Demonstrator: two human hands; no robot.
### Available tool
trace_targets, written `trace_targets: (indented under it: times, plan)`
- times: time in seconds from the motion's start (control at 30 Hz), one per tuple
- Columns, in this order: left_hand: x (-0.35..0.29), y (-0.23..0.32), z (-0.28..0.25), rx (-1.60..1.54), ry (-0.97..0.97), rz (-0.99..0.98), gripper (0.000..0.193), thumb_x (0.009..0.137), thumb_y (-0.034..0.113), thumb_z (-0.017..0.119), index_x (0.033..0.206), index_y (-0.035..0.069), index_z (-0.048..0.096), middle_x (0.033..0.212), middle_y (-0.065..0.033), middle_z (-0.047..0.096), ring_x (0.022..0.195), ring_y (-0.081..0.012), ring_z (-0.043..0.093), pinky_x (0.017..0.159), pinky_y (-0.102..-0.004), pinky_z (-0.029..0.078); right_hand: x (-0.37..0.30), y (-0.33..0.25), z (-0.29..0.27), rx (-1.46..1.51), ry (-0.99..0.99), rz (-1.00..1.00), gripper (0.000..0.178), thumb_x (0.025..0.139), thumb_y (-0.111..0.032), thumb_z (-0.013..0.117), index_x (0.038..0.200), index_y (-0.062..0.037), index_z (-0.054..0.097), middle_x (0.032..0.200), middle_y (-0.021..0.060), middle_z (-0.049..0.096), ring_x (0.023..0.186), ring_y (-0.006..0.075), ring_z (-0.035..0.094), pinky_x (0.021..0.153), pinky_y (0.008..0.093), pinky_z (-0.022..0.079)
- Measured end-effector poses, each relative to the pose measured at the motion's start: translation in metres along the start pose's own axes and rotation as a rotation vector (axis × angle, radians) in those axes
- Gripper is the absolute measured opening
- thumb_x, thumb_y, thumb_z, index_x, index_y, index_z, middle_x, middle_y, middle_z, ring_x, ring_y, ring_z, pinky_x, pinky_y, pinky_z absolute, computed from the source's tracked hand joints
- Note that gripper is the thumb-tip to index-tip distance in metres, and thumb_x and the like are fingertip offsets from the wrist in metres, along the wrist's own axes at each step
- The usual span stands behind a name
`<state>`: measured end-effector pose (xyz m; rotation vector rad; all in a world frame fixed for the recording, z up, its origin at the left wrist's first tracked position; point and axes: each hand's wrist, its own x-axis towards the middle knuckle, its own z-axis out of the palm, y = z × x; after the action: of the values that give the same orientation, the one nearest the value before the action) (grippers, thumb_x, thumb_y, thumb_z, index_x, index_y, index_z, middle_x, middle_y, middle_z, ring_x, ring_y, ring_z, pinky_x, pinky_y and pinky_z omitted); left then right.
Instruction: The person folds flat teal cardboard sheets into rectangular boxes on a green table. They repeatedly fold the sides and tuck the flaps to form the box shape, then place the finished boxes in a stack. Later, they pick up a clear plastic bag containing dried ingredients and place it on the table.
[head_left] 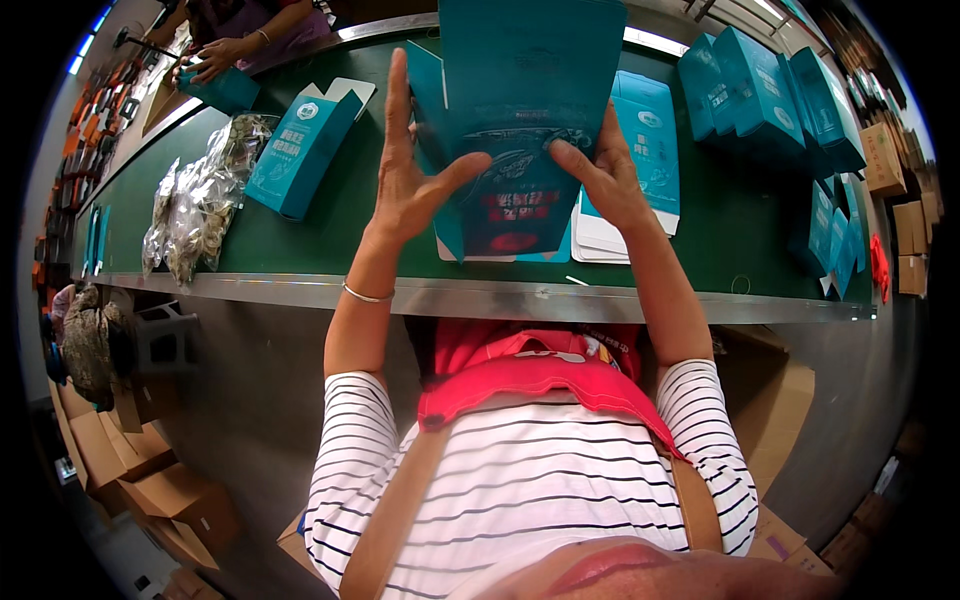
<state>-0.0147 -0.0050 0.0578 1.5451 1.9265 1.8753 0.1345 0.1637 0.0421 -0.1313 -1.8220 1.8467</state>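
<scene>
We hold a teal carton (530,90) over the near middle of the table (335,235), our left hand (408,200) spread open at its left, our right hand's (612,185) fingers gripping its right edge.

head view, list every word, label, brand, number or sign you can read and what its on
I'll place the print without copying wording:
Held teal box: pale and red lettering, smaller lines blurred.
Teal box at left: pale lettering, round emblem; small lines unreadable.
Flat teal boxes: pale lettering, round emblem; small lines unreadable.
Teal boxes at upper right: pale lettering, mostly too small.
</scene>
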Motion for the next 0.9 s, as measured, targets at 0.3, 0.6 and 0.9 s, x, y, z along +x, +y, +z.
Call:
trace_targets:
  times: [0.3, 0.6, 0.9]
  plan:
    - [-0.038, -0.011, 0.014, -0.082, 0.199, -0.031, 0.036, 0.088, 0.025, 0.06, 0.114, 0.001, 0.057, 0.115, -0.015, 0.055, 0.1, -0.0244, 0.054, 0.085, -0.0338, 0.045, 0.002, -0.004, 0.01, -0.273, -0.064, -0.13, 0.033, 0.088, -0.025, 0.062, 0.112, -0.0027, 0.061, 0.132, 0.0131, 0.048, 0.125, 0.0264, 0.042, 0.101, 0.0364, 0.035]
    - [-0.049, 0.007, 0.016, -0.035, 0.224, -0.021, 0.042, 0.087, 0.023, 0.055, 0.118, -0.005, 0.05, 0.106, -0.0149, 0.056, 0.092, -0.0216, 0.057, 0.085, -0.0344, 0.045, 0.009, -0.037, 0.028, -0.408, 0.079, -0.317, 0.053, 0.087, -0.009, 0.045, 0.139, -0.0063, 0.034, 0.142, 0.0149, 0.037, 0.137, 0.0297, 0.028, 0.111, 0.0391, 0.023]
    - [-0.054, 0.011, 0.02, 0.104, 0.227, 0.149, 0.062, 0.081, 0.023, 0.057, 0.131, -0.006, 0.034, 0.117, -0.02, 0.049, 0.102, -0.0261, 0.054, 0.087, -0.035, 0.045, 0.007, -0.062, 0.028, -0.949, -0.198, -0.253, 0.04, 0.086, -0.036, 0.061, 0.108, -0.0037, 0.059, 0.106, 0.0141, 0.056, 0.099, 0.0295, 0.051, 0.089, 0.0378, 0.042]
